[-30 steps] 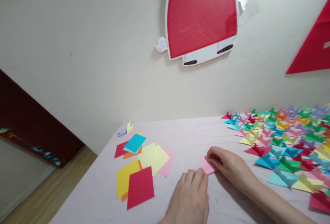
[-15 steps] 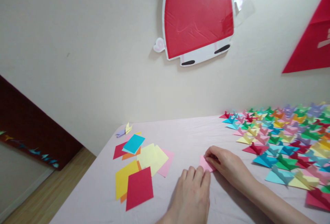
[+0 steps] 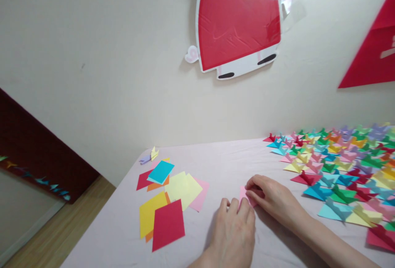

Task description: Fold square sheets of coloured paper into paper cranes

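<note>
A small piece of pink paper (image 3: 243,193) lies on the cloth-covered table, mostly hidden by both hands. My right hand (image 3: 270,194) pinches its right side between thumb and curled fingers. Bent at the knuckles, the fingers of my left hand (image 3: 233,229) press on the paper's near edge; the left thumb and the exact fold are out of sight. Left of the hands are loose square sheets: pale yellow (image 3: 177,188), pink (image 3: 200,196), red (image 3: 168,225), yellow (image 3: 148,218) and blue (image 3: 161,172).
Rows of many-coloured folded paper birds (image 3: 336,177) cover the table's right side. Two more small folded pieces, one yellow (image 3: 154,153) and one purple (image 3: 145,159), sit at the far left corner. The wall (image 3: 123,75) rises behind, carrying a red cartoon cutout (image 3: 239,21).
My left hand has shifted slightly right and its fingers have curled more over the pink paper's near edge. Less of the paper shows. My right hand stays nearly in place.
</note>
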Available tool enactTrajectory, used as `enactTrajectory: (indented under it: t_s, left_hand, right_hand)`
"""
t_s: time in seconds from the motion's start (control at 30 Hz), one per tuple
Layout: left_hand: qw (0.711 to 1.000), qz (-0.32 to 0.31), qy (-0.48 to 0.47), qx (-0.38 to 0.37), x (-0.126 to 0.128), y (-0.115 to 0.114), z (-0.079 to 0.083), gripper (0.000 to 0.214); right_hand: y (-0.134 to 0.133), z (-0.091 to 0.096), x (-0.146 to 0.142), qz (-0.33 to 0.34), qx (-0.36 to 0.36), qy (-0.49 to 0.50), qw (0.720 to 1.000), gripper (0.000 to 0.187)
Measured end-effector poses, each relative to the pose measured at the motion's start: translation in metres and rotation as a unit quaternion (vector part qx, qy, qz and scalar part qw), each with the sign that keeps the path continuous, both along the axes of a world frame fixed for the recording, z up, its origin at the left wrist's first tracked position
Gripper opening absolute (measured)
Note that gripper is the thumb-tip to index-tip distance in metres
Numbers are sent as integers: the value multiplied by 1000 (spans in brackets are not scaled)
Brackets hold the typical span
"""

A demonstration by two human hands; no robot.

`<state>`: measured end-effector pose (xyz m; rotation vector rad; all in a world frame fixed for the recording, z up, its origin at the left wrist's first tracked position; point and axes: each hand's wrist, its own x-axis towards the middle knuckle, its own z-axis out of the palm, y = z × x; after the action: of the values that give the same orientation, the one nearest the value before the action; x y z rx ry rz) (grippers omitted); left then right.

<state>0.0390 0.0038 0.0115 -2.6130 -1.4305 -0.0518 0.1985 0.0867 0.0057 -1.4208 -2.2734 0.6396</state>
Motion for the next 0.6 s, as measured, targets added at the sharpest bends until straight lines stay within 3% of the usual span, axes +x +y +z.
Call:
enactTrajectory:
  t_s: [0.27,0.6]
  left_hand:
    - [1000,2,-15,19,0,-1,-1,34]
    - [1000,5,-16,1,0,-1,6,32]
  right_hand:
    - [-5,3,4,42,35,9,998,12]
    - [4,2,11,34,-4,20,999,31]
